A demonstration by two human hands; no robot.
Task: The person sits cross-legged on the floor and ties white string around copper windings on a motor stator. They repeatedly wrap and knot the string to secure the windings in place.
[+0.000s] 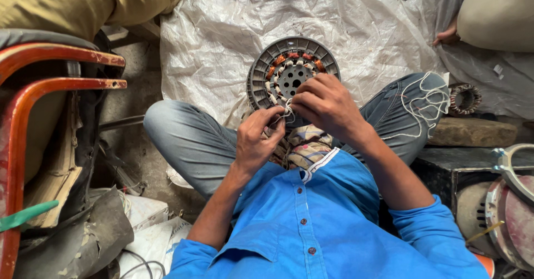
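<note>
A white woven plastic sheet, crinkled and dusty, covers the ground across the upper centre of the frame. At the far left stands a chair frame of chipped red-painted metal tube, with torn cardboard tucked behind it. At the right edge sit grey round metal motor casings.

On the sheet, just above frame centre, a round grey stator leans tilted against the person's crossed legs — a ribbed outer ring, copper-coloured coils bound with pale lacing, and a perforated hub in the middle.

The right hand rests on the stator's lower rim, fingers curled and closed over the windings. The left hand, just below and to the left, has fingertips pinched shut on a thin white thread that runs to the coils between the 2 hands.

More loose white thread lies tangled over the right knee. Beyond it, at the right, a smaller wound coil ring sits on a flat stone slab.
</note>
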